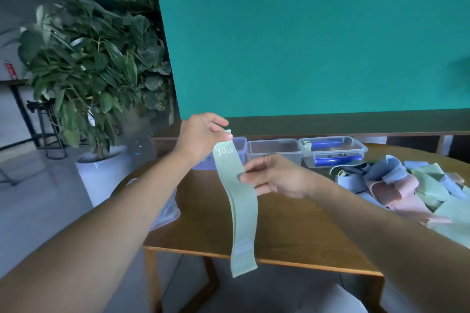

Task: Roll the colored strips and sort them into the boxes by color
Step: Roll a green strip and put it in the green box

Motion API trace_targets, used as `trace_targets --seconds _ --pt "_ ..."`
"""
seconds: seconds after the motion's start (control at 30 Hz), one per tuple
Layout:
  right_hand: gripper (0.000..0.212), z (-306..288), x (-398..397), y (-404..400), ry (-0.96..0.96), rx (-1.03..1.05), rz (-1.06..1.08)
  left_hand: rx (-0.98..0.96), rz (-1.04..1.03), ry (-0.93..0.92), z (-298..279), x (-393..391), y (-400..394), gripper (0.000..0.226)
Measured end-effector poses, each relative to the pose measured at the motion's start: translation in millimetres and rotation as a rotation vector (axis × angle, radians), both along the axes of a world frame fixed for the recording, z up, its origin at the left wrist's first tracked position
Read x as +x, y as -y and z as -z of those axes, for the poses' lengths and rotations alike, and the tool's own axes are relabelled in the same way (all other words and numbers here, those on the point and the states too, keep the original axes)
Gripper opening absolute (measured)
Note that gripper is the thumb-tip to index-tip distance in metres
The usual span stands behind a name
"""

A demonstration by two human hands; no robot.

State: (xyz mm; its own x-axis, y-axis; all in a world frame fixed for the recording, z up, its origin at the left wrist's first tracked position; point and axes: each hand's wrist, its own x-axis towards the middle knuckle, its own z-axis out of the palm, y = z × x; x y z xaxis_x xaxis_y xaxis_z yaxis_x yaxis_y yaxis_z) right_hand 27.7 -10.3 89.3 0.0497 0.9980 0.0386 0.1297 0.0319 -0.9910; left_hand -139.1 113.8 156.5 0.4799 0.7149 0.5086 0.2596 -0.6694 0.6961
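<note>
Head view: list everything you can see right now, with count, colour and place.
green strip: one, pale green, marked 30 LB, hanging unrolled above the table
boxes: three, clear plastic, along the table's far edge
strip pile: many, green, pink and blue-grey, table right
table: one, brown wood
potted plant: one, green in a white pot, floor left
wall panel: one, teal, behind the table
left hand: pinches the strip's top
right hand: holds the strip's edge lower down

A pale green strip (241, 213) marked "30 LB" hangs unrolled above the wooden table (292, 231). On the table's right lies a pile of blue, pink and green strips (412, 185). Three clear boxes (274, 151) stand along its far edge.
</note>
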Motion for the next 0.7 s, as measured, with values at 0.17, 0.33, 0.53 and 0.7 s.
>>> trace_targets --seconds 0.17,0.33,0.53,0.7 --pt "0.025 54.6 10.8 -37.7 0.061 -0.036 0.119 -0.076 0.002 -0.076 55.0 22.4 -48.2 0.02" --pt "0.01 101.5 31.2 -82.8 0.285 -0.049 0.272 -0.092 -0.017 -0.114 101.7 52.3 -90.2 0.019" --pt "0.013 113.2 50.2 -114.3 0.378 0.006 0.314 -0.037 -0.066 -0.076 132.9 70.9 -119.7 0.016" --pt "0.026 118.3 53.4 -119.4 0.459 0.04 0.468 0.052 -0.118 -0.086 156.2 69.7 -118.9 0.012"
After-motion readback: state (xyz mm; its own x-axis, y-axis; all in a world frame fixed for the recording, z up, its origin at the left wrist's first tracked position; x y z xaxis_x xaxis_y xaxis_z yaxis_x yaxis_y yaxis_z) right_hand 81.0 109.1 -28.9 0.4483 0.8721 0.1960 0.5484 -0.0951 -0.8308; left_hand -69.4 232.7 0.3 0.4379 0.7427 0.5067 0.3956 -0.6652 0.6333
